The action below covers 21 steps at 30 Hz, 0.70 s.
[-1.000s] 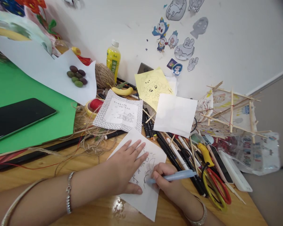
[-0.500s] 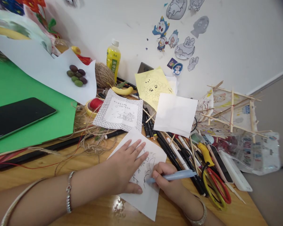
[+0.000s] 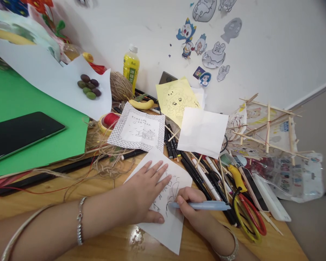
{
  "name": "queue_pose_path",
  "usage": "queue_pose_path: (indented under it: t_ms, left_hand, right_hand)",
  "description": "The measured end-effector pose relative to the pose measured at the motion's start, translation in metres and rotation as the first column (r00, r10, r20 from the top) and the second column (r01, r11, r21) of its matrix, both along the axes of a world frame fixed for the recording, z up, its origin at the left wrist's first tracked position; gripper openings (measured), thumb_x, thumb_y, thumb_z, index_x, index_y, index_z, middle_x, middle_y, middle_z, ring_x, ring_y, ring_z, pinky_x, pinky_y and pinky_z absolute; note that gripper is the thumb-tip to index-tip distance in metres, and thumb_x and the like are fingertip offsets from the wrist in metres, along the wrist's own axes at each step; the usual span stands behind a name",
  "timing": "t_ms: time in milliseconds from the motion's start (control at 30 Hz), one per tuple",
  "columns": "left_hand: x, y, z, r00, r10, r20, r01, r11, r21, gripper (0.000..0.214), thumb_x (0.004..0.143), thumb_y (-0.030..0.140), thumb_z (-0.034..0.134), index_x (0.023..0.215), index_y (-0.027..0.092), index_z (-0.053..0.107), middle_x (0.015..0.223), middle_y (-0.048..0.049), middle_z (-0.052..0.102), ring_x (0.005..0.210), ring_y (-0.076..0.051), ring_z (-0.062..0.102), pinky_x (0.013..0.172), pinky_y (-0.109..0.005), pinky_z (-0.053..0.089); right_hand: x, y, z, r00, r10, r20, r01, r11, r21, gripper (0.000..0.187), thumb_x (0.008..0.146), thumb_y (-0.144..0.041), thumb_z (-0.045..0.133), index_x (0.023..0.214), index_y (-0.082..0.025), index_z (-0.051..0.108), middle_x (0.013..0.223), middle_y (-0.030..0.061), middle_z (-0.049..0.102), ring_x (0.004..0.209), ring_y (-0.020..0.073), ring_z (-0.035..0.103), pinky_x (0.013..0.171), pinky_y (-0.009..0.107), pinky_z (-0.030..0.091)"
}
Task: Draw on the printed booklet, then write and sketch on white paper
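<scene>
My right hand [image 3: 194,208] grips a light blue pen [image 3: 212,205], its tip at the drawn lines on a white sheet of paper [image 3: 165,235]. Flat on that sheet lies my left hand [image 3: 146,190], fingers spread, covering part of the black pen marks. The sheet carries small curved strokes and writing along its right half. Just beyond it rests a paper drawing with a hatched border [image 3: 141,130], showing a pavilion and some characters. A blank white paper square [image 3: 203,132] sits to its right, overlapping a yellow sheet with a cartoon drawing [image 3: 176,99].
Markers [image 3: 206,177], red-and-yellow-handled scissors [image 3: 251,217] and a stick frame [image 3: 267,127] crowd the right side. On the left are a black phone [image 3: 24,134] on green card [image 3: 70,145], jute twine [image 3: 105,163] and olive-like fruits [image 3: 89,87]. A yellow bottle [image 3: 131,69] stands behind.
The pen's rear end has tipped slightly down and to the right in my right hand. My left hand stays in place on the sheet.
</scene>
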State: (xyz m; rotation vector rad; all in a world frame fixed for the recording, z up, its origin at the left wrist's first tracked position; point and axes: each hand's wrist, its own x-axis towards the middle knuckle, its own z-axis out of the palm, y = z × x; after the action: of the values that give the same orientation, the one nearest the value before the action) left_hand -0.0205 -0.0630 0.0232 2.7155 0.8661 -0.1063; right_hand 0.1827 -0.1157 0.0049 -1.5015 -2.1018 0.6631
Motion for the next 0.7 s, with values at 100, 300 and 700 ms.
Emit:
queue_pose_path:
  t_ms: [100,300,700]
  left_hand:
    - [0.000,0.000,-0.002,1.000,0.002,0.013,-0.001,1.000,-0.004,0.095,0.078,0.068,0.056,0.147,0.010,0.028,0.153,-0.0237,0.006,0.142,-0.039,0.005,0.113,-0.058,0.010]
    - [0.000,-0.001,-0.009,0.999,0.004,0.034,-0.003,1.000,-0.003,0.095,0.078,0.069,0.054,0.147,0.010,0.027,0.153,-0.0239,0.005,0.142,-0.039,0.003,0.112,-0.059,0.008]
    - [0.001,0.003,-0.008,0.998,0.015,0.066,-0.012,0.999,-0.048,0.098,0.072,0.059,0.069,0.146,0.009,0.030,0.152,-0.0249,0.008,0.142,-0.041,0.006,0.111,-0.060,0.009]
  right_hand:
    - [0.000,0.000,-0.001,1.000,-0.013,0.013,0.013,1.000,0.013,0.031,0.085,-0.030,0.041,0.056,-0.023,0.030,0.054,-0.0015,0.046,0.053,0.0147,0.045,0.052,0.027,0.034]
    - [0.000,0.001,-0.003,1.000,-0.024,0.006,0.024,0.999,0.022,0.034,0.085,-0.030,0.043,0.055,-0.023,0.030,0.053,-0.0031,0.045,0.052,0.0125,0.043,0.051,0.025,0.034]
    - [0.004,0.002,-0.008,0.943,-0.132,-0.306,0.162,0.984,0.074,0.035,0.087,-0.028,0.048,0.054,-0.022,0.041,0.052,-0.0040,0.048,0.050,0.0127,0.046,0.051,0.025,0.036]
